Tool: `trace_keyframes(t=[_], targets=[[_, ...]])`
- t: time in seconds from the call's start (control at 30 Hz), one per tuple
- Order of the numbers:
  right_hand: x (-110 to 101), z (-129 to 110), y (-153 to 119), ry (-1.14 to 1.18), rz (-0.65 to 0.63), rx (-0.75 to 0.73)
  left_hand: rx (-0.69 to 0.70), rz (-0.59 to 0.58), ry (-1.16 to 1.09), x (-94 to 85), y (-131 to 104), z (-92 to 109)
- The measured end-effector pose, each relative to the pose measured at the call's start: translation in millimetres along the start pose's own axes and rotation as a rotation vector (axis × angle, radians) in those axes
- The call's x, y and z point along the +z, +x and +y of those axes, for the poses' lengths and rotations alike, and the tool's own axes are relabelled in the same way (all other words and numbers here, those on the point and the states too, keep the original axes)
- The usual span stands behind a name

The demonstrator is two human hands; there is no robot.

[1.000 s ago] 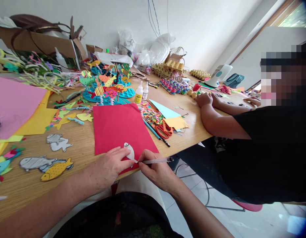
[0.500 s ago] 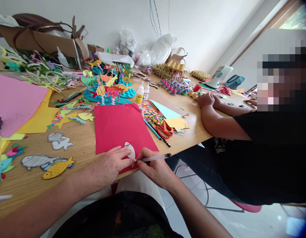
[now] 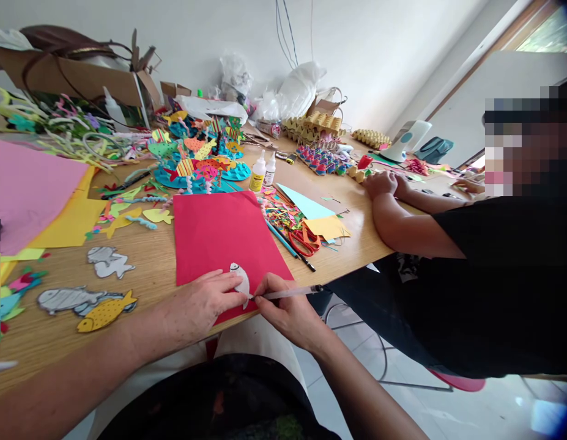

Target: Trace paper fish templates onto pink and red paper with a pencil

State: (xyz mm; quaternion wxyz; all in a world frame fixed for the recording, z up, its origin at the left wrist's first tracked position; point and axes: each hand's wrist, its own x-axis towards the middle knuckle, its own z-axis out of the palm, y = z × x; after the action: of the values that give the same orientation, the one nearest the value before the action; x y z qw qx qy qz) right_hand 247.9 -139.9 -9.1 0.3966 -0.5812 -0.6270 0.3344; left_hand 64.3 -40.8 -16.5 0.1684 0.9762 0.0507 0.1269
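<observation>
A red sheet [image 3: 219, 232] lies at the table's front edge. On its lower part rests a small white fish cutout [image 3: 241, 285] with a dark eye line. My left hand [image 3: 205, 300] lies on the sheet, fingers spread, its fingertips touching the fish's left side. My right hand [image 3: 283, 308] holds a pen [image 3: 290, 293] with a clear barrel, its tip close to the fish's tail. More fish cutouts, a grey one [image 3: 67, 299], a yellow one [image 3: 106, 312] and white ones [image 3: 109, 263], lie on the wood to the left.
Beyond the sheet stand glue bottles [image 3: 258, 173] and colourful paper fish on blue bases [image 3: 203, 174]. Red scissors [image 3: 305, 240], pencils [image 3: 290, 245] and paper scraps lie to the right. A person in black leans forearms [image 3: 402, 223] on the table at right.
My right hand's pen has tilted slightly, its back end shifting a little to the right. The fish and my left hand hold nearly the same place.
</observation>
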Motion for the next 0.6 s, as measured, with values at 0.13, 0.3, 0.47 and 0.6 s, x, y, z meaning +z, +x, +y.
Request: trace_keyframes(t=[0.13, 0.3, 0.47, 0.6], targets=[[0.8, 0.4, 0.0, -0.036, -0.006, -0.014, -0.026, -0.004, -0.006, -2.8, 1.3, 3.3], [0.7, -1.5, -2.0, -0.041, 0.006, -0.018, -0.048, 0.012, -0.009, -1.7, 1.8, 5.1], [1.5, -3.9, -1.7, -0.017, 0.018, -0.014, -0.061, 0.003, -0.024, -2.1, 2.1, 5.8], [1.9, -2.9, 0.1, -0.023, 0.012, -0.013, -0.059, 0.012, -0.019, -3.2, 2.6, 5.9]])
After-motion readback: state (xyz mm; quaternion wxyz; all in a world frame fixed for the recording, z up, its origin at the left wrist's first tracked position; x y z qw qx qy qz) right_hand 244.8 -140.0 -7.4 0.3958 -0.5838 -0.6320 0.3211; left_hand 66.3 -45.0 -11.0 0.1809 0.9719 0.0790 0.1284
